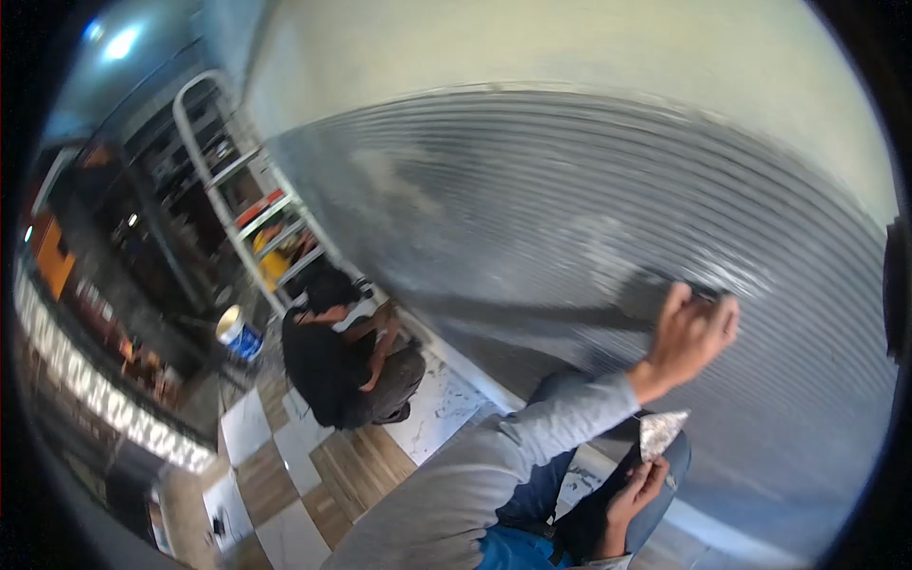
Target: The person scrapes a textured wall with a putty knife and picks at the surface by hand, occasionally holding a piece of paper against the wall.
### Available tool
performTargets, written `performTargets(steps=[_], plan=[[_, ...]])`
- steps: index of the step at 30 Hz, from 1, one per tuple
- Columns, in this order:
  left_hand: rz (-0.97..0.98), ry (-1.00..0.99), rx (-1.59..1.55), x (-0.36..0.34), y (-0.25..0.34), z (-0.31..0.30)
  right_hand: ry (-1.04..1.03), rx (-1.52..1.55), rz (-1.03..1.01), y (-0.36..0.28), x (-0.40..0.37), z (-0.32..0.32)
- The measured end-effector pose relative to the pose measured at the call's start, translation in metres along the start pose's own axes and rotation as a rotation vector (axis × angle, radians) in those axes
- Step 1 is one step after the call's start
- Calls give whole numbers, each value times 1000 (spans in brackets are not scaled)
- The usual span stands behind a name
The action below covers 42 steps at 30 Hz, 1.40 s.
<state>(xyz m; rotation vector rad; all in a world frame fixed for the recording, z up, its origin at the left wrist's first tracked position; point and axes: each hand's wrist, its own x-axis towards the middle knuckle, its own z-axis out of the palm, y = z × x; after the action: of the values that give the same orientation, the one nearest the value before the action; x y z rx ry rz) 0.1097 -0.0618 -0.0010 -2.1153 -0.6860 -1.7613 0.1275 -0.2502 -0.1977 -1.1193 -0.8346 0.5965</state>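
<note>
My left hand (692, 334) is raised against the ridged grey wall surface (513, 171). Its fingers are closed on a dark flat tool (701, 290), mostly hidden behind them and pressed to the wall. Lower down, near my knee, my right hand (638, 494) grips a putty knife. The putty knife (662, 432) has a triangular blade, speckled whitish and grey, and points upward away from the wall. Its handle is hidden in my fingers. Pale smears and a shiny patch show on the grey surface around my left hand.
A person in dark clothes (328, 366) crouches at the wall's foot to my left. Behind them stands a ladder (214, 180) with items on its steps. A white and blue bucket (239, 334) stands on the floor. White and wood-pattern tiles (285, 537) cover the floor.
</note>
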Motion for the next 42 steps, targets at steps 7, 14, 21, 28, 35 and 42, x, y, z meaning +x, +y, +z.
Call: performTargets(steps=[7,14,21,28,35,42], plan=[[9,106,-67,-2,-2,-8,-10,-86,-36,4,1,-5],[57,160,-128,-14,-8,3,11,-141,-81,13,4,-6],[112,90,-74,-13,-11,9,-13,-137,-31,7,0,-7],[133,76,-64,-5,-12,9,28,-161,-134,9,-1,0],[26,-51,-47,7,-10,-10,31,-198,-82,17,-6,-3],[67,29,18,0,-18,-15,16,-434,-230,-9,2,3]])
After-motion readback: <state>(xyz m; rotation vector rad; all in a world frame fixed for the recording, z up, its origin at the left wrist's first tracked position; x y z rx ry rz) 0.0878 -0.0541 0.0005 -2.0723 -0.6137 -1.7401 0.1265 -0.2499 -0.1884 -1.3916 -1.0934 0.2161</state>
